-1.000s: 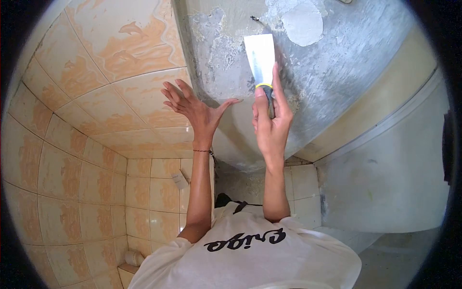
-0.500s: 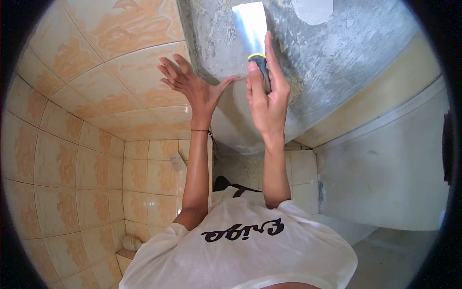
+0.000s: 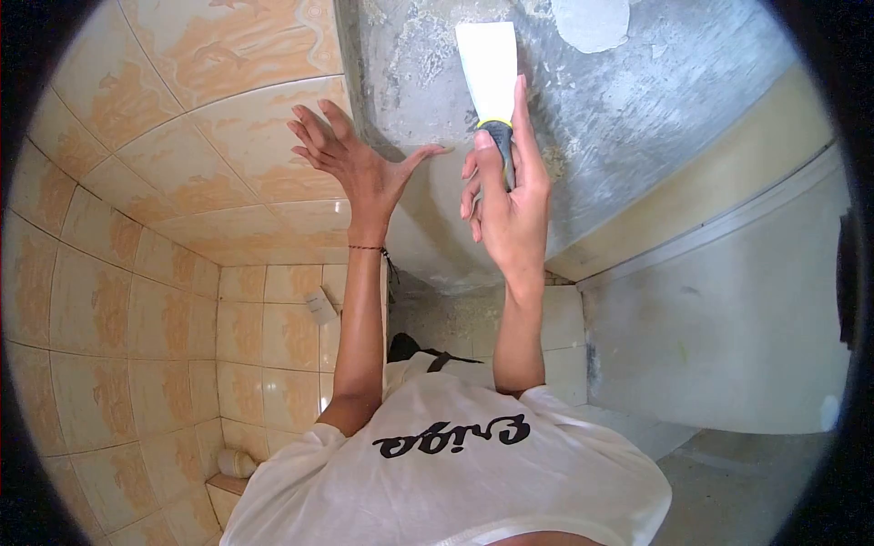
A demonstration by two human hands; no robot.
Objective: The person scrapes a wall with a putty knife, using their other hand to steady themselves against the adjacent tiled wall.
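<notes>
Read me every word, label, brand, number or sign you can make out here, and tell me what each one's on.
"riga", black script, upside down in this view, on the white shirt; the capital before it, perhaps E, is unclear.
Small pale piece against the tiles: any print is too small to read.
Putty knife: no readable marking.

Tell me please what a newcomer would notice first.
A bright metal scraper with a grey and yellow handle, in the right hand at upper centre, stands out first. Left of it, the left hand spreads near cream and orange tiles; above right, a pale rounded patch lies on the rough grey surface.
</notes>
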